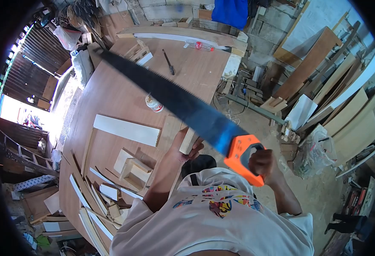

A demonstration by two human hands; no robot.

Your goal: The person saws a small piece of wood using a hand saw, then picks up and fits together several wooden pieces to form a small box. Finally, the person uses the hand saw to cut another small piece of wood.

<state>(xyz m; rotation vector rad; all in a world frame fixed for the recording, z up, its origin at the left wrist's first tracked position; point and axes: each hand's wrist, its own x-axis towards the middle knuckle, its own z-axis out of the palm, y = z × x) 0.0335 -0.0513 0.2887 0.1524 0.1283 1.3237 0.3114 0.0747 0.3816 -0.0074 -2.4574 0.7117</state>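
Note:
A hand saw (pixel 166 96) with a dark blade and an orange handle is raised at an angle across the view. My right hand (pixel 261 163) is closed round its handle, right of my body. Below the blade, my left hand (pixel 188 146) grips a short wooden piece (pixel 189 141) at the table's near edge. The blade crosses in front of part of the table and hides what lies behind it. A white jar (pixel 154 103) stands just beside the blade, and a white board (pixel 127 129) lies to the left of my left hand.
The brown table (pixel 106 91) carries a dark slim tool (pixel 168 62), a plastic bottle (pixel 199 45), a small wooden box (pixel 135 174) and several offcuts at the near left. Boards (pixel 309 64) lean at the right wall. A plastic bag (pixel 314 153) lies on the floor.

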